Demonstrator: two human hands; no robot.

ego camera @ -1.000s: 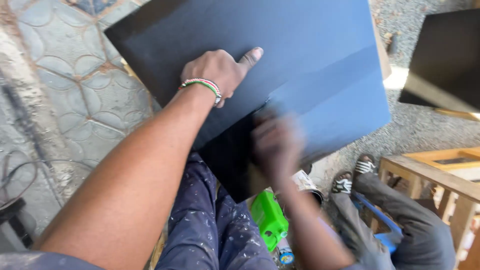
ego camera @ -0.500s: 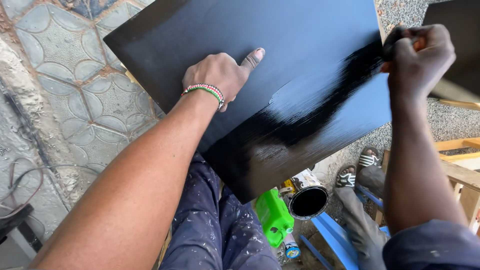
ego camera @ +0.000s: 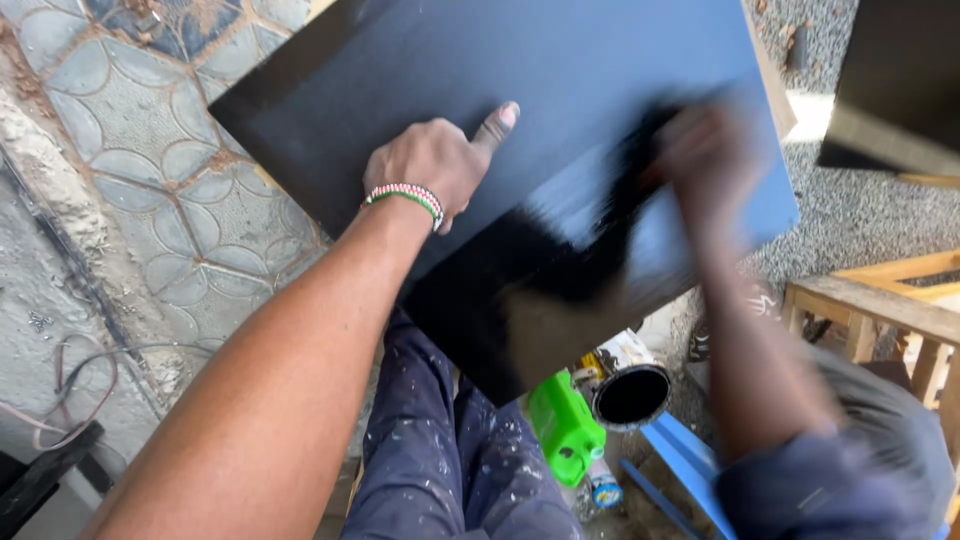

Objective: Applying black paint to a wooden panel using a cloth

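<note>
A large black board [ego camera: 420, 70] lies tilted across my lap, with wet glossy black paint [ego camera: 520, 290] on its lower part. My left hand [ego camera: 430, 165], with a beaded bracelet on the wrist, presses down on the board's middle, fingers curled and thumb stretched out. My right hand [ego camera: 705, 150] is blurred by motion over the board's right side. It is closed on a dark paint applicator [ego camera: 625, 200] that touches the surface; whether it is a brush or a rag I cannot tell.
Below the board's edge stand an open paint can [ego camera: 630, 395] with a black inside, a green bottle [ego camera: 565, 425] and a blue piece [ego camera: 690, 470]. A wooden frame [ego camera: 880, 300] is at right, another black panel [ego camera: 900, 80] top right. Patterned paving [ego camera: 130, 150] and cables [ego camera: 70, 400] are at left.
My right hand swept from the board's lower middle up to its right edge, then back down and left. The wet black streak has grown. My left hand has stayed in place.
</note>
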